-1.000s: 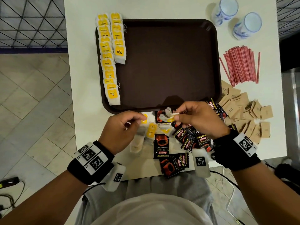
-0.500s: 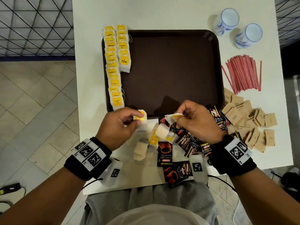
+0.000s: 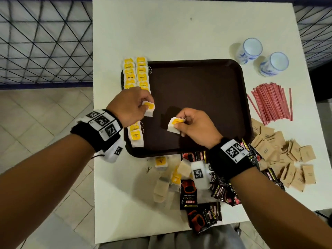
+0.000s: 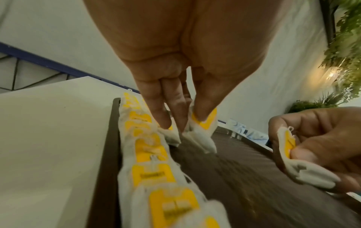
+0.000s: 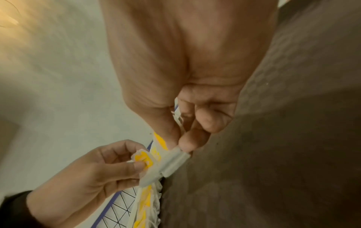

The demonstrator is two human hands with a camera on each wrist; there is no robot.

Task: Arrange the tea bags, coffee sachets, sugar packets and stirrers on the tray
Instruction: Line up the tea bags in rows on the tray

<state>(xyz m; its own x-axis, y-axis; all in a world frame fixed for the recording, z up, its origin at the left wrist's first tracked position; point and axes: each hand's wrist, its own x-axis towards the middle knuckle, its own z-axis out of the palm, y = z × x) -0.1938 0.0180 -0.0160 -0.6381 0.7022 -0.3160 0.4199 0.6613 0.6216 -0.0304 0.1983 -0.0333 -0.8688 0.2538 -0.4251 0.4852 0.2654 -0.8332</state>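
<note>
A dark brown tray lies on the white table. Two rows of yellow-tagged tea bags run along its left edge. My left hand pinches a tea bag just above the end of the second row; in the left wrist view that tea bag hangs from thumb and fingers. My right hand pinches another tea bag over the tray's near middle, seen as a tea bag in the right wrist view. Loose tea bags and black coffee sachets lie in front of the tray.
Red stirrers lie in a pile right of the tray, with brown sugar packets scattered below them. Two white-and-blue cups stand at the back right. The table's front edge is close to my lap.
Both hands have lifted from the pile in front of the tray and moved forward over the tray, each carrying a tea bag. The left hand has reached the tea bag rows.
</note>
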